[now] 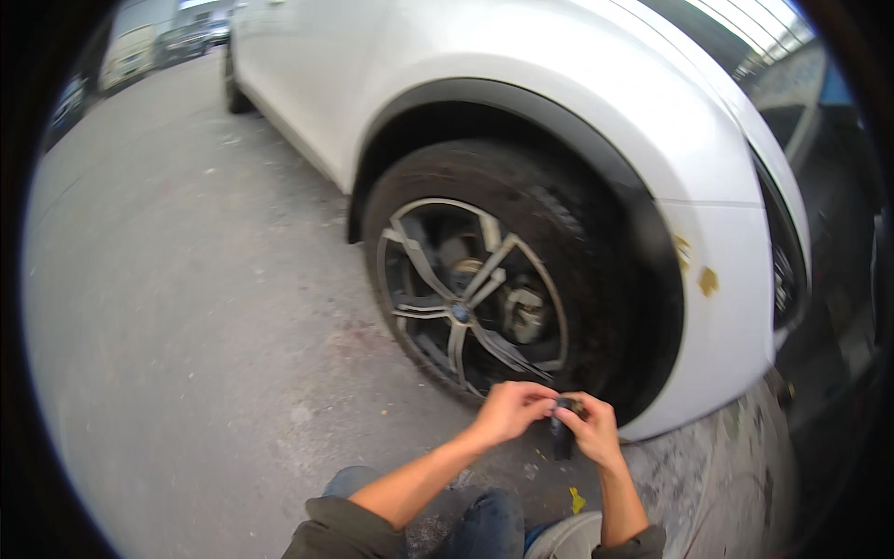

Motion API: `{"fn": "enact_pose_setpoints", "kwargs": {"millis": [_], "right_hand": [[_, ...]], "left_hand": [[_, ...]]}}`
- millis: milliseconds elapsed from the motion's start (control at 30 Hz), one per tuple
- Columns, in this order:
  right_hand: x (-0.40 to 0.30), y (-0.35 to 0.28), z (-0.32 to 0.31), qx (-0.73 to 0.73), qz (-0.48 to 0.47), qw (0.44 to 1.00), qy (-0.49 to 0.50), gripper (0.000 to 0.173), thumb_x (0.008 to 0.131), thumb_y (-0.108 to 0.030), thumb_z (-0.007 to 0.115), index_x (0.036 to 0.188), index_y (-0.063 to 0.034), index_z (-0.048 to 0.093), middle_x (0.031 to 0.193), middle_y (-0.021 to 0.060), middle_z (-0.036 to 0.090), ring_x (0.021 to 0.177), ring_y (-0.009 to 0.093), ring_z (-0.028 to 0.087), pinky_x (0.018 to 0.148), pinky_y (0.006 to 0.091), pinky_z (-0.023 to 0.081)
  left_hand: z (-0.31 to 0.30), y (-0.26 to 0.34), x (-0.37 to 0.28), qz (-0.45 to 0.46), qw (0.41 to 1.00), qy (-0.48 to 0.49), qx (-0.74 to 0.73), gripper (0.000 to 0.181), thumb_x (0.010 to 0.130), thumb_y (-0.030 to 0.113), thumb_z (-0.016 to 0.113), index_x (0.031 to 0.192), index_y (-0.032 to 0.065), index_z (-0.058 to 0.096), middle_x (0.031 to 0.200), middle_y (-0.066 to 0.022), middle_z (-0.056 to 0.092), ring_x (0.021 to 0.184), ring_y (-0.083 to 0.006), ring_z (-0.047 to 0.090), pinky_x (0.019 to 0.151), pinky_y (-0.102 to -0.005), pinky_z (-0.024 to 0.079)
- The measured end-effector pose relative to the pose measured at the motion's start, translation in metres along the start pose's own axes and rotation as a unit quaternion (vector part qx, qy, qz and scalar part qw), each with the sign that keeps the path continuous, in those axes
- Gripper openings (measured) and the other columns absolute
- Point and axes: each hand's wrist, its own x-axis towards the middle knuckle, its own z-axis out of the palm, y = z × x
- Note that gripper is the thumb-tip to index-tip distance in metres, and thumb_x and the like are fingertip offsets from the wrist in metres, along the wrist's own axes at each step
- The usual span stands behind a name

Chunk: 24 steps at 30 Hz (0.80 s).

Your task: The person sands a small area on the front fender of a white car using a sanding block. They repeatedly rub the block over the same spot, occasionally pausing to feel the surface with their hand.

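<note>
Both my hands meet in front of the lower edge of a car wheel. My left hand pinches one side of a small dark object, and my right hand grips its other side. A dark part of it hangs below my fingers; blur and my fingers hide what it is. Behind them stands a black tyre with a five-spoke alloy rim and a blue-centred hub cap. A brake caliper shows between the spokes.
The white car's fender rises over a black wheel-arch trim. Yellowish filler patches mark the bumper corner. A pale bucket stands beside my knee, near a yellow scrap on the concrete floor.
</note>
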Motion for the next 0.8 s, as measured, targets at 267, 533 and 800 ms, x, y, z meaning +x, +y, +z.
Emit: {"fn": "enact_pose_setpoints", "kwargs": {"millis": [267, 533, 800], "right_hand": [[-0.007, 0.006, -0.011, -0.009, 0.035, 0.999, 0.014, 0.025, 0.097, -0.008, 0.08, 0.12, 0.0005, 0.074, 0.098, 0.0028, 0.077, 0.086, 0.007, 0.068, 0.078, 0.0256, 0.055], [-0.017, -0.003, -0.009, 0.0, 0.016, 0.998, 0.059, 0.02, 0.093, -0.011, 0.085, 0.109, -0.0001, 0.079, 0.085, 0.0011, 0.077, 0.077, 0.005, 0.065, 0.071, 0.0246, 0.052], [-0.018, -0.011, -0.003, -0.036, -0.001, 0.993, 0.115, 0.019, 0.093, -0.011, 0.084, 0.109, -0.0017, 0.08, 0.09, 0.0041, 0.079, 0.079, 0.006, 0.066, 0.071, 0.0253, 0.053]], "left_hand": [[0.005, -0.001, 0.012, -0.119, 0.988, -0.012, -0.093, 0.024, 0.1, 0.007, 0.077, 0.119, -0.0077, 0.075, 0.101, -0.0126, 0.08, 0.089, -0.0154, 0.077, 0.079, -0.0269, 0.064], [0.012, 0.007, 0.008, -0.118, 0.983, -0.041, -0.132, 0.016, 0.101, 0.006, 0.076, 0.111, -0.0061, 0.075, 0.101, -0.0122, 0.079, 0.089, -0.0169, 0.077, 0.082, -0.0285, 0.064], [0.014, 0.005, 0.012, -0.064, 0.992, -0.063, -0.092, 0.018, 0.104, 0.011, 0.072, 0.112, -0.0046, 0.075, 0.099, -0.0112, 0.079, 0.089, -0.0174, 0.078, 0.08, -0.0297, 0.063]]}}
